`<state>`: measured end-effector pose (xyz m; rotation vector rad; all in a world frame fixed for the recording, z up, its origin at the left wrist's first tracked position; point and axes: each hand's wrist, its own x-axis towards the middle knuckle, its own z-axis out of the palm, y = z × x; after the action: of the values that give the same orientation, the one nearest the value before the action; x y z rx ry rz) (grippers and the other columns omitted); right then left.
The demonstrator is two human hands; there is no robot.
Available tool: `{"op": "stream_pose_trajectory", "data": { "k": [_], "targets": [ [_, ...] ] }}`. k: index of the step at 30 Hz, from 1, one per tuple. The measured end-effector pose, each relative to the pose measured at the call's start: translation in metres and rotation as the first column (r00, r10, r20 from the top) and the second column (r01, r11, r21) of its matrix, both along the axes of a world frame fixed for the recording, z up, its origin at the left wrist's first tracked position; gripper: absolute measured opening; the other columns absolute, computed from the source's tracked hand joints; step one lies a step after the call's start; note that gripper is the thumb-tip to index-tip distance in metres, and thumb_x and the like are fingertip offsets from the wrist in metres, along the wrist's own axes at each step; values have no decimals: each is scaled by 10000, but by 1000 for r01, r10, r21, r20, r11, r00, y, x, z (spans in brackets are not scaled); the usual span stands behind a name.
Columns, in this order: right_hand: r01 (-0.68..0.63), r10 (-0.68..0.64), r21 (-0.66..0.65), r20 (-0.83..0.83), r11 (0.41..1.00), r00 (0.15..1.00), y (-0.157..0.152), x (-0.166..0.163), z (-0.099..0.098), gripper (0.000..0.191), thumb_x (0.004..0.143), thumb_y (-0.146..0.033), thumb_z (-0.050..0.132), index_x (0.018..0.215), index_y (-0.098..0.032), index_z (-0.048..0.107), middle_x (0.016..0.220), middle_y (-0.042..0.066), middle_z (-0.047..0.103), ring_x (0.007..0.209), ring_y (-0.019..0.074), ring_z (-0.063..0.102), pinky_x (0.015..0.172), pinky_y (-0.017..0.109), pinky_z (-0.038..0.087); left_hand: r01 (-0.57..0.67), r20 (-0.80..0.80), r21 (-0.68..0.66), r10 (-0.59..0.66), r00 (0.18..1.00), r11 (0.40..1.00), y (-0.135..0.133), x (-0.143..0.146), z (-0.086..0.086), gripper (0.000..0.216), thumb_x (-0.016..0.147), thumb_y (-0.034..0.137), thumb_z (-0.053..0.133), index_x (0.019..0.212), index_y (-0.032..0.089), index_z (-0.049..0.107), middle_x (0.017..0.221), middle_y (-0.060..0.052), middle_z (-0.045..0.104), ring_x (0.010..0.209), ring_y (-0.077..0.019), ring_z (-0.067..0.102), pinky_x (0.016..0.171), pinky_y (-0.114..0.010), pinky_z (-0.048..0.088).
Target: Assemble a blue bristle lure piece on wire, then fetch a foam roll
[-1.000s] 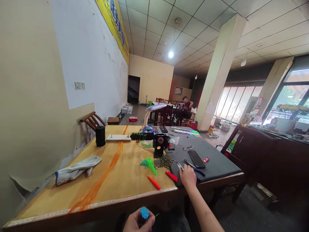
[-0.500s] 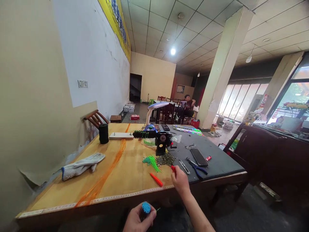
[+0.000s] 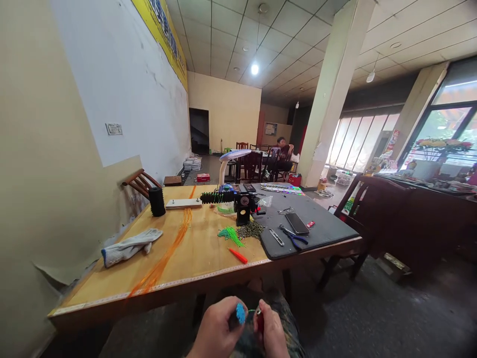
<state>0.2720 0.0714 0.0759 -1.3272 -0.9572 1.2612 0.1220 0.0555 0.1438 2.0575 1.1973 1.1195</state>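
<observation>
Lettering in bold blue Chinese characters runs along a yellow banner (image 3: 164, 35) high on the left wall; 美 can be made out, while the rest is too slanted to read with certainty. Marks on the pale tape (image 3: 186, 281) along the table's front edge are too small to read.

The table (image 3: 208, 256) is light wood, with a dark mat (image 3: 328, 228) over its right part. The room has tiled ceiling panels, a lit bulb (image 3: 254, 68) and a square pillar (image 3: 330, 94); a person (image 3: 283, 155) sits among chairs at the back.

Below the table's front edge, the left hand (image 3: 221, 323) is curled closed round a blue bundle (image 3: 240, 313), its fingers hiding all but the end. Just beside it, the right hand (image 3: 271, 328) pinches a red piece (image 3: 260, 324) with a metal tip, mostly covered by the fingers. A thin green strand shows between the hands.

On the wood lie a glove (image 3: 130, 247), orange strands (image 3: 173, 243), green strands (image 3: 234, 236), beads (image 3: 251, 229) and a red pen-shaped thing (image 3: 237, 255). A black device (image 3: 243, 211) stands behind the beads, partly blocking the lamp (image 3: 235, 155). On the mat, a knife (image 3: 276, 237), pliers (image 3: 298, 242) and a phone (image 3: 297, 223) lie near one another
</observation>
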Motion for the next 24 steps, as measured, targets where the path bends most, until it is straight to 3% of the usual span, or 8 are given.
{"op": "stream_pose_trajectory", "data": {
  "k": [7,14,18,24],
  "targets": [
    [4,-5,45,35,999,999,4,-5,-21,712,718,-885,347,419,-239,354,375,-39,245,396,114,291,414,256,263,11,-134,72,-1,991,997,1,-3,-6,198,745,68,533,802,202,667,759,-28,715,664,-162,640,611,-215,425],
    [7,-7,11,34,1000,999,-1,-4,-10,700,699,-889,369,443,-237,366,389,-45,241,411,114,307,410,253,257,-2,-149,82,14,989,997,1,1,-3,201,728,68,533,776,206,670,752,-29,723,661,-172,654,604,-222,428],
    [-15,15,8,23,1000,1000,-4,-2,-3,661,707,-843,446,464,-229,399,413,-38,310,426,111,330,421,251,271,-5,-158,80,18,987,997,0,1,-1,205,720,57,543,793,199,671,765,-26,727,676,-171,664,618,-218,436],
    [-15,15,-2,8,1000,1000,-2,-4,-8,666,698,-848,407,451,-230,386,417,-37,310,418,103,315,424,254,255,-2,-163,105,20,986,994,1,0,-3,204,721,47,542,788,197,663,759,-22,721,652,-161,655,602,-213,430]
  ]
}}
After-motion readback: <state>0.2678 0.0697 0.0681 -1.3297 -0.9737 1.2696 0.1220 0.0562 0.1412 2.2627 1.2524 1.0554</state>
